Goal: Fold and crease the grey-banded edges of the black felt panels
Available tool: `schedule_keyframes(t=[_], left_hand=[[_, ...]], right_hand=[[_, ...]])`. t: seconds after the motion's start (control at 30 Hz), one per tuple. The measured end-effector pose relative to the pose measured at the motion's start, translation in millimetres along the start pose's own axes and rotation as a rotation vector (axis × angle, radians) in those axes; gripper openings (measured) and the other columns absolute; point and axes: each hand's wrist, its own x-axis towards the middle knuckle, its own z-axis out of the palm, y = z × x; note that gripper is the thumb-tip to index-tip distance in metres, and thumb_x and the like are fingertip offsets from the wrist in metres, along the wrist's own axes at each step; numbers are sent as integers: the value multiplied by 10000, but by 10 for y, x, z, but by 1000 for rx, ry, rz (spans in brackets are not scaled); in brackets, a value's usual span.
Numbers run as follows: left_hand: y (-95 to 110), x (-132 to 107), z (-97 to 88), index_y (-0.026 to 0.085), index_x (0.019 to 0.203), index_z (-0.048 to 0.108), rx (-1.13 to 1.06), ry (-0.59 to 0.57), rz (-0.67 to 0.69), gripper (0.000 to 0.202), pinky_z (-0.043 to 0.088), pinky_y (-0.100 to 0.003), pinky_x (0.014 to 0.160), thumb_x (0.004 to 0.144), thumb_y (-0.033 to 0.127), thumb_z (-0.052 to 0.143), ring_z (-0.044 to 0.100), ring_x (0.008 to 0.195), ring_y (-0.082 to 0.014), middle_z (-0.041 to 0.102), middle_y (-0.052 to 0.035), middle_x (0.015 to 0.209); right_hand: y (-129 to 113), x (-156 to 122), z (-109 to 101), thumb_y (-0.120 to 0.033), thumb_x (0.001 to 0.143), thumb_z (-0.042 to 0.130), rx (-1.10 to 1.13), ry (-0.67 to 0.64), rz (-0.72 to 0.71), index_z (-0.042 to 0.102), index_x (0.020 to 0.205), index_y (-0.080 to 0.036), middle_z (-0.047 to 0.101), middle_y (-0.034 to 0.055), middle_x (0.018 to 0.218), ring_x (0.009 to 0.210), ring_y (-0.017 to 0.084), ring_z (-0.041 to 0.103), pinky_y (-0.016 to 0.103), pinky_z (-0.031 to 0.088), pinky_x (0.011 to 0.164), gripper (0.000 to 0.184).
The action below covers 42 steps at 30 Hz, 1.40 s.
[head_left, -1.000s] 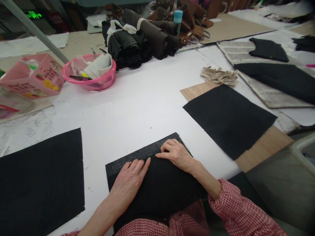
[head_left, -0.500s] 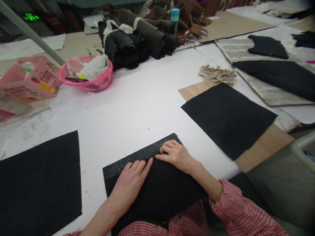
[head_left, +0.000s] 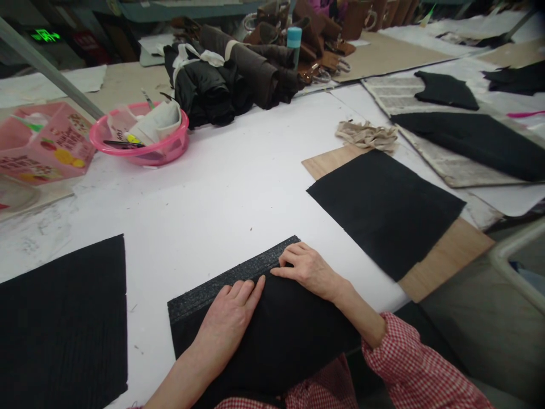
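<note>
A black fabric piece (head_left: 281,335) lies in front of me on the white table (head_left: 238,187), over a grey-speckled layer (head_left: 225,284) that shows as a strip along its far edge. My left hand (head_left: 230,315) rests flat on the black fabric, fingers stretched out together toward that edge. My right hand (head_left: 309,270) presses on the same edge just to the right, fingers bent and fingertips on the fabric. Both sleeves are red-and-white check.
Another black piece (head_left: 59,324) lies at the near left; a third (head_left: 383,210) sits on a brown board (head_left: 447,255) at the right. A pink basin (head_left: 140,139), pink box (head_left: 42,145), rolled dark fabrics (head_left: 230,74) and beige strips (head_left: 366,135) stand farther back.
The view has drifted slightly to the right and up. Both hands stay on the fabric's far edge with hardly any movement.
</note>
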Motion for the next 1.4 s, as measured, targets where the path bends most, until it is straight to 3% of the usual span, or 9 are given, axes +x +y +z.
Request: schedule_keyframes(t=[0.27,0.7,0.8,0.9,1.13,1.4], left_hand=[[52,68,10,77,1436,361,-2,30,-22,598,457,-397,865,853,-37,427,526,1002,-242,571,-109,1154],[57,154,-45,137,1471,333,-19,5,-24,623,449,-363,770,870,-3,425,526,897,-216,575,-63,1033],[69,166,-56,152,1457,353,-35,38,-30,612,444,-359,822,871,-9,427,519,953,-213,570,-71,1097],[78,183,-66,138,1444,365,-25,52,-17,600,437,-368,847,868,-15,431,519,973,-219,566,-81,1138],[125,299,-89,118,1460,342,24,39,7,594,438,-366,755,882,4,418,524,885,-220,576,-66,1028],[158,363,-66,108,1431,372,-17,75,7,562,429,-362,823,881,-6,414,524,966,-218,576,-87,1114]], right_hand=[[37,-41,-71,-200,976,556,-26,4,12,662,1130,-272,603,20,965,944,168,511,335,398,849,200],[111,-122,-119,-211,967,577,-27,3,36,653,1151,-296,595,16,962,971,165,515,324,408,862,217],[105,-120,-141,-209,972,566,-36,-17,31,647,1164,-293,590,19,964,972,167,517,327,412,860,224],[96,-117,-162,-202,973,560,-42,-31,27,641,1179,-286,587,23,960,975,170,517,331,417,861,237],[136,-154,-137,-208,986,538,-25,-24,45,638,1182,-281,582,23,952,962,173,512,336,411,851,232],[232,-311,-168,-167,990,515,12,31,122,652,1175,-293,592,29,969,949,174,506,352,410,855,262]])
